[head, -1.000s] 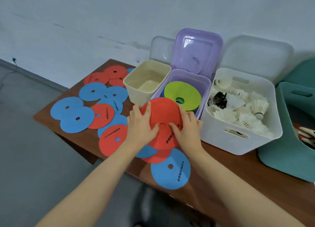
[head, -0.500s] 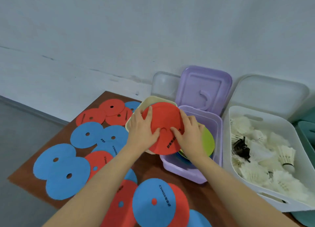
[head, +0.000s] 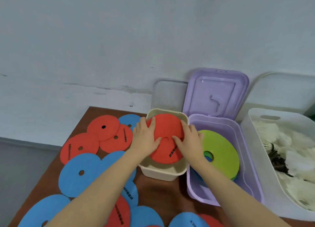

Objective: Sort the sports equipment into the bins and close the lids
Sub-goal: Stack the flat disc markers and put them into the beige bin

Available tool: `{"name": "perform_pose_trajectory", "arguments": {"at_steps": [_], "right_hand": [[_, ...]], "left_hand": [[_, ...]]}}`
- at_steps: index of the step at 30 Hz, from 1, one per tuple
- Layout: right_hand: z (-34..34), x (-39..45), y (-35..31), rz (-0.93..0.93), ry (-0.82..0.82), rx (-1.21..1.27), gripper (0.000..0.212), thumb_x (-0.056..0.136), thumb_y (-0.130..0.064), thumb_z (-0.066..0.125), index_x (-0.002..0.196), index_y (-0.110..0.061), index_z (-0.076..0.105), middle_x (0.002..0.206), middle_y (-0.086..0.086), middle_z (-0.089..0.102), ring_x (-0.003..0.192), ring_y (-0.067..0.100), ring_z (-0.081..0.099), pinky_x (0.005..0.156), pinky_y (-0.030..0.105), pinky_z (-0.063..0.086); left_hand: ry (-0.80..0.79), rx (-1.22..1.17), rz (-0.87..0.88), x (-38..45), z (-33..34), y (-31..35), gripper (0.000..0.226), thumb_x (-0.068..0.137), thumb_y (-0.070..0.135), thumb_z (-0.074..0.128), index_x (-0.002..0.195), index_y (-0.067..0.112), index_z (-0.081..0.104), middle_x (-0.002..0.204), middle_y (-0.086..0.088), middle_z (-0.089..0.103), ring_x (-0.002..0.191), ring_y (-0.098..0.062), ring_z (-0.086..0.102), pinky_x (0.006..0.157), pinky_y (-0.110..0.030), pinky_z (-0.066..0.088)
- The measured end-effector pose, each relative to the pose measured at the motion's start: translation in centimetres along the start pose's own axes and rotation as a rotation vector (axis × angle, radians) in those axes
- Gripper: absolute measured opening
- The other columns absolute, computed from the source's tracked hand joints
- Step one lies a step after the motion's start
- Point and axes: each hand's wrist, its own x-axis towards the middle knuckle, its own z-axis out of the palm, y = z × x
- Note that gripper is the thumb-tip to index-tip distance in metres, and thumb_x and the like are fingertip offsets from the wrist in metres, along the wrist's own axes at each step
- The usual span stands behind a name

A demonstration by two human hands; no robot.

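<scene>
Red disc (head: pixel 166 141): sits bowed over the mouth of the cream bin (head: pixel 163 173), its rim against the walls, not yet lying flat inside.
Left hand (head: pixel 146 138): fingers spread fairly straight on the disc's left half, thumb near the centre fold, pressing down; it grips nothing.
Right hand (head: pixel 188 140): mirrors the left on the disc's right half, fingers laid on the surface, pressing.
Cream bin: stands at the desk's far edge, touching the purple bin (head: pixel 219 191) on its right; its clear lid (head: pixel 168 95) leans upright against the wall behind.
Purple bin: hinged lid raised; a green disc (head: pixel 219 148) tops the stack inside.
White bin (head: pixel 252 141): at the desk's right, holding shuttlecocks (head: pixel 289 151); no lid on it.
Loose discs: blue discs (head: pixel 80 172) and more red discs (head: pixel 102 127) overlap across the desk's (head: pixel 153 197) left and near parts.
Risk 1: the disc looks wider than the bin mouth; released, it may spring out.
Risk 2: uneven pressure could tip or slide the light bin towards the desk's far edge.
Risk 3: a bulging disc may stop the lid seating.
</scene>
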Motion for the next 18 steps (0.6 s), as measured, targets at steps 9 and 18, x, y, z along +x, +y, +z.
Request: {"name": "perform_pose_trajectory", "arguments": {"at_steps": [9, 18], "right_hand": [[1.5, 0.5, 0.4, 0.069, -0.097, -0.320, 0.044, 0.085, -0.040, 0.058, 0.124, -0.021, 0.053, 0.126, 0.009, 0.045, 0.106, 0.033, 0.042, 0.088, 0.040, 0.025], [0.3, -3.8, -0.2, -0.052, 0.026, -0.197, 0.035, 0.082, -0.035, 0.050, 0.113, -0.021, 0.060, 0.109, 0.004, 0.056, 0.094, 0.031, 0.050, 0.079, 0.038, 0.030]], "left_hand": [[-0.044, 0.170, 0.271, 2.3, 1.7, -2.8, 0.060, 0.087, 0.045, 0.049, 0.139, 0.017, 0.037, 0.133, -0.007, 0.040, 0.118, -0.031, 0.036, 0.094, -0.040, 0.028], [0.111, 0.068, 0.289, -1.9, -0.3, -2.7, 0.049, 0.084, 0.031, 0.060, 0.128, 0.013, 0.053, 0.124, -0.005, 0.056, 0.107, -0.029, 0.053, 0.087, -0.042, 0.040]]}}
